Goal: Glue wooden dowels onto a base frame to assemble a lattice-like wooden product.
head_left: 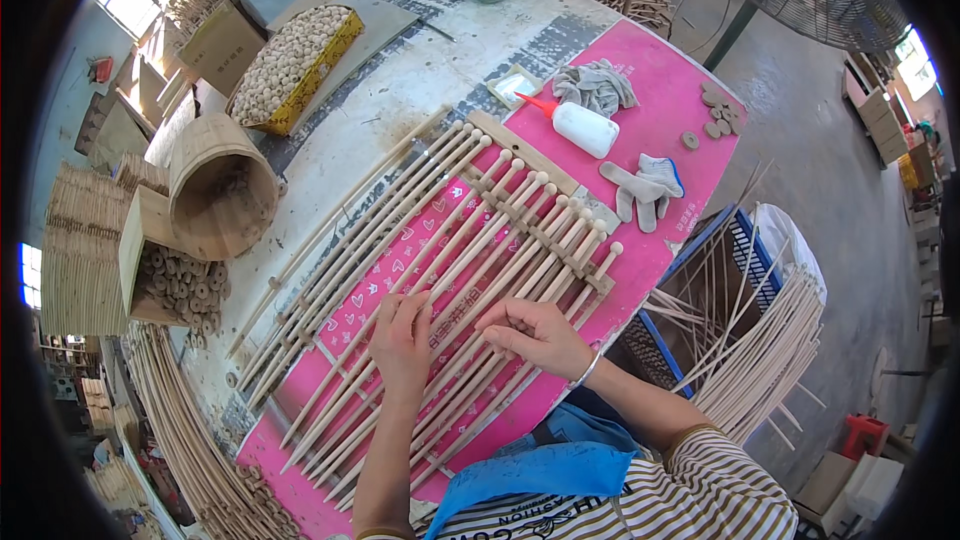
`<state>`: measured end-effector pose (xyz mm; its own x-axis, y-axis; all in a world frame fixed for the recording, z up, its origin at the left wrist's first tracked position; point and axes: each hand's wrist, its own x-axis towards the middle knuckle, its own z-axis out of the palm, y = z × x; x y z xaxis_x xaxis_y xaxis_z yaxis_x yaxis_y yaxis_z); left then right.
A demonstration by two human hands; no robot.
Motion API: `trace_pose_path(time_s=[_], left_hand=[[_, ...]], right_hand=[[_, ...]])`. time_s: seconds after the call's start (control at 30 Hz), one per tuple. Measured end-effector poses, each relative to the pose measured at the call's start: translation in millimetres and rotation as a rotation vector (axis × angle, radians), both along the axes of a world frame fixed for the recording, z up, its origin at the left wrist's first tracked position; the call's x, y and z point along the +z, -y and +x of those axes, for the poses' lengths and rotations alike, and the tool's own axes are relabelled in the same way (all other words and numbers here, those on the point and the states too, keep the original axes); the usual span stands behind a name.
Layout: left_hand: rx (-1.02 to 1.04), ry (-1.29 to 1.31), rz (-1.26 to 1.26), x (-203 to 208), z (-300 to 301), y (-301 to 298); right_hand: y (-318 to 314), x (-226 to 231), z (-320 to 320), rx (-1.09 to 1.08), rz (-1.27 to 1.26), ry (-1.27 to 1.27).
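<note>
Many slender wooden rods with round ball tips (616, 248) lie side by side, slanting across a low slatted wooden rack (530, 165) on a pink printed sheet (352, 318). Over the middle of the rods, my left hand (402, 340) is closed, its fingers curled together. To its right, my right hand (540, 336) is also closed, thumb and fingers drawn into a pinch just above the rods. Whatever either hand may hold is hidden or too small to make out. Beyond the ball tips lies a white squeeze bottle (585, 130) with a red nozzle.
Far right on the sheet are a crumpled grey cloth (595, 88), a glove (640, 190) and wooden discs (718, 122). A yellow box of wooden balls (300, 60), a wooden bucket (225, 185) and a box of ring pieces (180, 285) stand left. Rods overhang a blue crate (755, 265) at right.
</note>
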<state>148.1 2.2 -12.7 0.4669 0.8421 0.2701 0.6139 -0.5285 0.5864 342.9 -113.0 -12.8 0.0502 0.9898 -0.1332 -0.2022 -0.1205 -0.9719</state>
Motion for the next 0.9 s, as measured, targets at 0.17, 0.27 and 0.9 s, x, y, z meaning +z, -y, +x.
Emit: trace_pose_path(time_s=[0.17, 0.27, 0.9], left_hand=[[0.026, -0.03, 0.022, -2.1, 3.5, 2.2], [0.013, -0.122, 0.108, -3.6, 1.8, 1.7], [0.095, -0.356, 0.331, -31.1, -83.7, -84.8]], right_hand=[[-1.8, -3.8, -2.8, -0.027, 0.055, 0.019], [-2.2, -3.7, -4.4, -0.011, 0.048, 0.037], [0.8, 2.6, -17.5, 0.095, 0.044, 0.049]])
